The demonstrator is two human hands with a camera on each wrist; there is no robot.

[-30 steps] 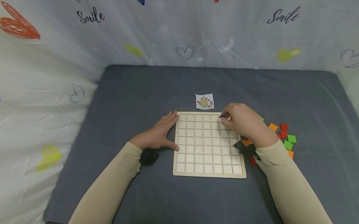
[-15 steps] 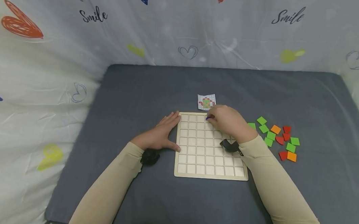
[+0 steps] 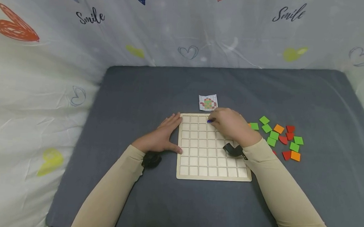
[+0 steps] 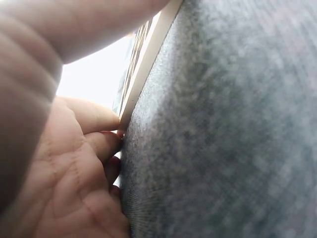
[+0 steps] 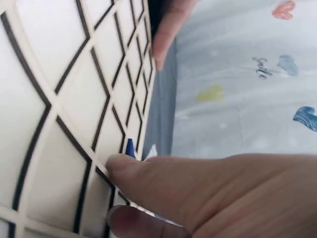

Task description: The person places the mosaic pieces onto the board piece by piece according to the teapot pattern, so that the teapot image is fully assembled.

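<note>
A pale wooden board (image 3: 202, 162) with a grid of square cells lies on the dark grey cloth. My left hand (image 3: 159, 137) rests along its left edge, thumb and fingers spread apart; the left wrist view has the fingertips right at the board's side. Over the upper part of the grid, my right hand (image 3: 232, 126) pinches a small blue tile (image 5: 130, 148) between thumb and fingers. Most of that tile is hidden by the hand. Every cell that shows on the board is bare wood.
A small printed card (image 3: 208, 103) with a coloured grid pattern lies just beyond the board. To the right, several green tiles (image 3: 274, 135), orange tiles (image 3: 295, 156) and red tiles (image 3: 290, 128) are scattered on the cloth. A white printed curtain (image 3: 161, 30) hangs behind the table.
My right hand has moved left across the top of the board with the blue tile, uncovering more loose tiles at the right. The left hand has stayed at the board's edge.
</note>
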